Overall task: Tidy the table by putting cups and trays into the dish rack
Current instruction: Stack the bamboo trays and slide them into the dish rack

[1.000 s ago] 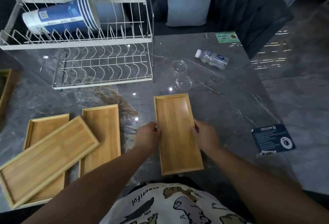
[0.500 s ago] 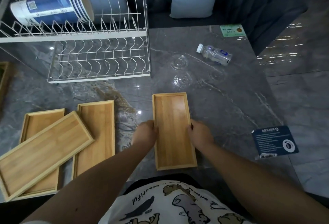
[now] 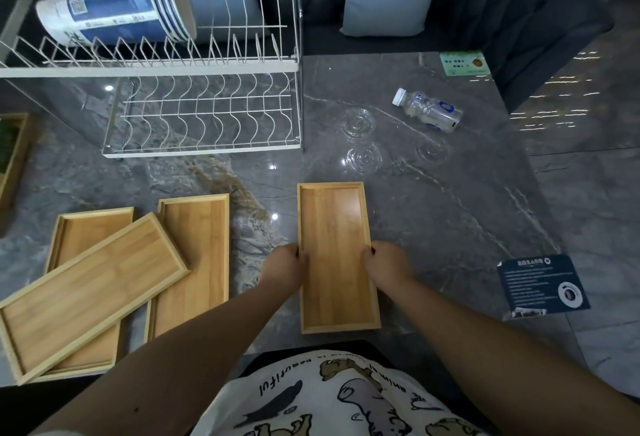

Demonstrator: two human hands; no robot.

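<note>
The tray (image 3: 336, 255) is made of wood, so it is hard and will not bend. It looks thin and probably light, easy for two hands to lift. The wood looks smooth, so it may slip a little if held loosely. It should not break easily, but it would clatter on the hard bench (image 3: 450, 214) if dropped. The long sides are a good place to hold it, because a low rim runs all the way round and gives the fingers an edge to catch.

That is where the hands are now. The left hand (image 3: 285, 264) is curled against the left long side and the right hand (image 3: 386, 262) against the right one, each with fingers hooked on the rim, about halfway along. The tray lies flat on the bench, right in front of the person.

It is a long, narrow rectangle, honey-yellow, with straight stripes of grain running along it. It is empty inside.

Three more trays (image 3: 194, 255) like it lie in a loose pile to the left. The white wire rack (image 3: 207, 65) stands at the far left of the bench. A stack of blue paper cups (image 3: 114, 16) already lies on its side on the top shelf. The bottom shelf is empty, and its slots look made to hold flat things standing on edge.
</note>
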